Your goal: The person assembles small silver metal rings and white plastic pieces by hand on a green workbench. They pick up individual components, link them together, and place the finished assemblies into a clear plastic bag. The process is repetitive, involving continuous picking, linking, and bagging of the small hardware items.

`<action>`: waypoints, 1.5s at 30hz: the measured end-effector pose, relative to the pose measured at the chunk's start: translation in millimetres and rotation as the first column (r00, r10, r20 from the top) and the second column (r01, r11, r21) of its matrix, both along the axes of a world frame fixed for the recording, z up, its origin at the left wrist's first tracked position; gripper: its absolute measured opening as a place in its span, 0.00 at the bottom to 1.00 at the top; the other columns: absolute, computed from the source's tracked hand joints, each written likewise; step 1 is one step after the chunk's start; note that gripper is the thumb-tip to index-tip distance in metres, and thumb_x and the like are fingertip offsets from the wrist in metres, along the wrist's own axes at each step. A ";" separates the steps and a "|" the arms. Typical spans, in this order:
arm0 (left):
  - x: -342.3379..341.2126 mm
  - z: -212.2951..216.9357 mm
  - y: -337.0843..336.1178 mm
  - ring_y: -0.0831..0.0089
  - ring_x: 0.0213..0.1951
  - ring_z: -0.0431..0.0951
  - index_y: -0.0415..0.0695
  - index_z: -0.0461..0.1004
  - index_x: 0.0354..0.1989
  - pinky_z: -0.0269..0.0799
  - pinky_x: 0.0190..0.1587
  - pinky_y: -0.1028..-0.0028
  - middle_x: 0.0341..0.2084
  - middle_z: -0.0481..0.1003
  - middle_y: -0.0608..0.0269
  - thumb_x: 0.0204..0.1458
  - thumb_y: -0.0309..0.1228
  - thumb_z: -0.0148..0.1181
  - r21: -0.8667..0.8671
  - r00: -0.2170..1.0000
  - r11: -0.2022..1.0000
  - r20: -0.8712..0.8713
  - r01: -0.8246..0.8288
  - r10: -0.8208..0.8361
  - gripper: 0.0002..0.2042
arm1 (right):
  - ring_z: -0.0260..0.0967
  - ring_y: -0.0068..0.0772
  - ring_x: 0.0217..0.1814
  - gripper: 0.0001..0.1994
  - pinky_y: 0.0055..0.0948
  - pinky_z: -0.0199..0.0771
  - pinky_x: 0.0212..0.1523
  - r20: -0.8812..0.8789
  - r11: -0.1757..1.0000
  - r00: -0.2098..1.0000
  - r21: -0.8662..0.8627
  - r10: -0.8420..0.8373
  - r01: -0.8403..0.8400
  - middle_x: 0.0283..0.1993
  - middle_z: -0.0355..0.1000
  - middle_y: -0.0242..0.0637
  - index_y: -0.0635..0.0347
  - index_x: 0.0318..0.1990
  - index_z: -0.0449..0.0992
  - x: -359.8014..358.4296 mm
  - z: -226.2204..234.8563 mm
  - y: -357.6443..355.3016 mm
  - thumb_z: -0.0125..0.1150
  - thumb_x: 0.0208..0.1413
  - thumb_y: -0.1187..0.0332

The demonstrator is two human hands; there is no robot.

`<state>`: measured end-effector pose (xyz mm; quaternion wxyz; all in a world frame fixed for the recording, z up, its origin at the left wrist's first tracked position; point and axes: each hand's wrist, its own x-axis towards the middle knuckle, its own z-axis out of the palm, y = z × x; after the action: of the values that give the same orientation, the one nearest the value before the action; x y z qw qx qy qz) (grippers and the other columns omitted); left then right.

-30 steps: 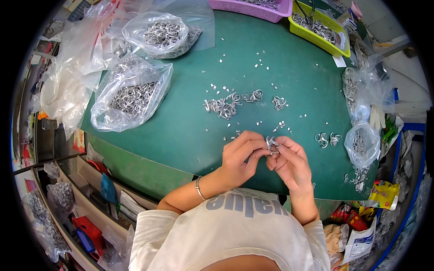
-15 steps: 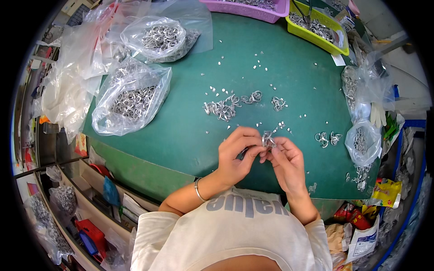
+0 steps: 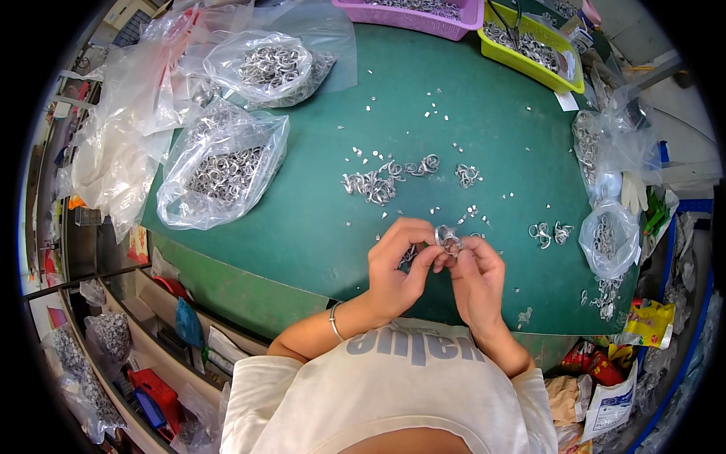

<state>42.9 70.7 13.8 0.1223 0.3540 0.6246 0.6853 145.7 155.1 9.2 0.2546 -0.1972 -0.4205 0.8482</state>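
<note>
Silver metal rings (image 3: 448,240) are pinched between the fingertips of both hands above the near part of the green table. My left hand (image 3: 397,261) grips them from the left, and more silver pieces (image 3: 408,255) show in its curled palm. My right hand (image 3: 476,276) closes on them from the right with thumb and fingers. How many rings are held is too small to tell. Just beyond the hands lies a loose pile of silver rings (image 3: 372,185), with a small cluster of rings (image 3: 467,175) to its right. Tiny metal bits (image 3: 473,211) are scattered around.
Clear bags of rings, one nearer (image 3: 224,175) and one farther (image 3: 270,66), stand at the left. A purple basket (image 3: 446,29) and a yellow-green basket (image 3: 522,60) are at the far edge. Another bag (image 3: 607,242) and two ring clusters (image 3: 550,233) lie at the right.
The held rings have turned between the fingertips and now show a rounder opening. Both hands have shifted slightly, and more pieces show in the left palm.
</note>
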 end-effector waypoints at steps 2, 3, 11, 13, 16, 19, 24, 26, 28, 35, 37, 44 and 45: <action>1.7 0.4 1.3 0.72 0.30 0.72 0.35 0.71 0.30 0.68 0.32 0.77 0.30 0.72 0.56 0.46 0.18 0.59 -0.002 0.995 1.000 0.100 0.028 -0.028 0.04 | 0.69 0.27 0.38 0.08 0.27 0.70 0.40 -0.017 0.993 1.000 -0.115 -0.008 0.006 0.40 0.71 0.39 0.67 0.44 0.68 -2.8 0.7 1.3 0.50 0.59 0.73; -0.1 -2.0 1.0 0.73 0.30 0.72 0.35 0.71 0.30 0.68 0.33 0.77 0.30 0.72 0.57 0.47 0.19 0.59 0.009 0.997 0.999 0.061 0.046 -0.047 0.04 | 0.69 0.27 0.38 0.08 0.27 0.70 0.40 -0.008 0.996 1.000 -0.087 -0.008 0.008 0.39 0.71 0.39 0.67 0.44 0.68 -3.4 1.0 2.6 0.50 0.59 0.73; -13.6 -10.2 0.6 0.83 0.25 0.66 0.37 0.71 0.33 0.60 0.25 0.83 0.30 0.71 0.64 0.53 0.24 0.56 0.116 0.698 0.954 0.658 0.278 -0.283 0.03 | 0.68 0.25 0.37 0.08 0.26 0.69 0.38 0.065 0.997 0.995 0.013 -0.072 0.072 0.38 0.71 0.38 0.67 0.45 0.68 -7.5 -5.0 6.3 0.48 0.60 0.74; -20.4 -12.5 2.5 0.85 0.24 0.64 0.37 0.72 0.35 0.56 0.24 0.83 0.28 0.71 0.66 0.55 0.27 0.55 0.248 0.408 0.919 0.838 0.307 -0.363 0.06 | 0.68 0.25 0.37 0.08 0.25 0.69 0.37 0.071 0.995 0.994 -0.049 -0.080 0.083 0.37 0.71 0.38 0.68 0.45 0.68 -8.6 -7.4 8.2 0.48 0.60 0.74; -23.3 -14.6 3.4 0.87 0.22 0.60 0.37 0.72 0.36 0.53 0.22 0.84 0.26 0.71 0.68 0.56 0.30 0.53 0.296 0.207 0.899 0.905 0.322 -0.372 0.08 | 0.68 0.24 0.34 0.08 0.24 0.69 0.35 0.130 0.993 0.985 0.061 -0.112 0.105 0.36 0.72 0.39 0.68 0.44 0.69 -8.9 -9.0 7.6 0.49 0.59 0.75; -22.0 -18.7 2.5 0.87 0.21 0.59 0.37 0.72 0.36 0.52 0.22 0.84 0.26 0.71 0.68 0.57 0.31 0.53 0.276 0.207 0.907 0.913 0.317 -0.350 0.08 | 0.68 0.23 0.31 0.08 0.21 0.69 0.32 0.149 0.983 0.979 0.146 -0.135 0.114 0.34 0.72 0.39 0.68 0.43 0.70 -9.0 -9.6 10.2 0.50 0.58 0.76; -23.6 -22.6 3.5 0.87 0.20 0.56 0.36 0.72 0.37 0.51 0.19 0.85 0.29 0.70 0.65 0.57 0.32 0.51 0.341 0.069 0.887 0.923 0.311 -0.379 0.10 | 0.68 0.21 0.31 0.09 0.20 0.69 0.31 0.190 0.981 0.972 0.163 -0.140 0.109 0.33 0.73 0.38 0.69 0.44 0.71 -11.1 -6.8 9.5 0.52 0.56 0.78; -25.7 -23.0 3.8 0.87 0.20 0.56 0.36 0.72 0.37 0.51 0.19 0.85 0.29 0.70 0.65 0.57 0.32 0.51 0.400 -0.031 0.866 0.911 0.299 -0.411 0.10 | 0.68 0.21 0.32 0.10 0.19 0.70 0.31 0.215 0.973 0.967 0.211 -0.138 0.092 0.33 0.73 0.37 0.69 0.45 0.71 -11.7 -7.6 10.3 0.52 0.56 0.79; -25.4 -24.5 3.0 0.86 0.20 0.56 0.36 0.71 0.37 0.51 0.19 0.85 0.29 0.70 0.65 0.57 0.32 0.51 0.422 -0.108 0.881 0.906 0.214 -0.408 0.10 | 0.68 0.20 0.33 0.10 0.19 0.70 0.31 0.238 0.966 0.963 0.251 -0.130 0.068 0.34 0.72 0.36 0.69 0.45 0.72 -11.4 -9.8 13.2 0.52 0.55 0.80; -32.0 -25.6 1.8 0.83 0.20 0.56 0.35 0.68 0.39 0.51 0.18 0.84 0.26 0.66 0.65 0.55 0.31 0.47 0.502 -0.278 0.825 0.857 0.261 -0.433 0.12 | 0.67 0.18 0.36 0.11 0.18 0.68 0.35 0.192 0.931 0.966 0.352 -0.173 0.097 0.36 0.71 0.33 0.69 0.45 0.71 -9.9 -13.2 14.7 0.53 0.54 0.82; -33.8 -29.6 0.9 0.83 0.20 0.56 0.34 0.67 0.39 0.50 0.18 0.84 0.24 0.64 0.66 0.54 0.32 0.46 0.478 -0.249 0.815 0.876 0.328 -0.414 0.12 | 0.66 0.18 0.36 0.11 0.18 0.67 0.36 0.197 0.879 0.960 0.469 -0.197 0.084 0.35 0.70 0.32 0.69 0.44 0.71 -9.7 -10.3 13.8 0.52 0.53 0.83; -47.5 -36.2 3.1 0.84 0.15 0.56 0.34 0.68 0.35 0.48 0.16 0.83 0.19 0.63 0.66 0.56 0.34 0.48 0.379 -0.015 0.678 0.879 0.630 -0.477 0.12 | 0.66 0.20 0.39 0.08 0.19 0.67 0.39 0.172 0.872 0.978 0.489 -0.120 0.021 0.38 0.69 0.35 0.69 0.40 0.70 -11.5 -10.3 16.6 0.51 0.52 0.84; -48.6 -39.4 3.1 0.84 0.15 0.56 0.35 0.69 0.34 0.47 0.16 0.83 0.19 0.63 0.66 0.56 0.34 0.49 0.402 -0.028 0.649 0.862 0.646 -0.505 0.12 | 0.67 0.20 0.39 0.08 0.19 0.68 0.39 0.170 0.900 0.981 0.435 -0.092 0.009 0.39 0.69 0.36 0.69 0.40 0.70 -13.3 -6.4 17.2 0.51 0.52 0.84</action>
<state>-5.7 73.8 -25.6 0.7558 0.0966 0.2567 0.5946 132.4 172.3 2.8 0.2736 -0.2250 -0.6147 0.7047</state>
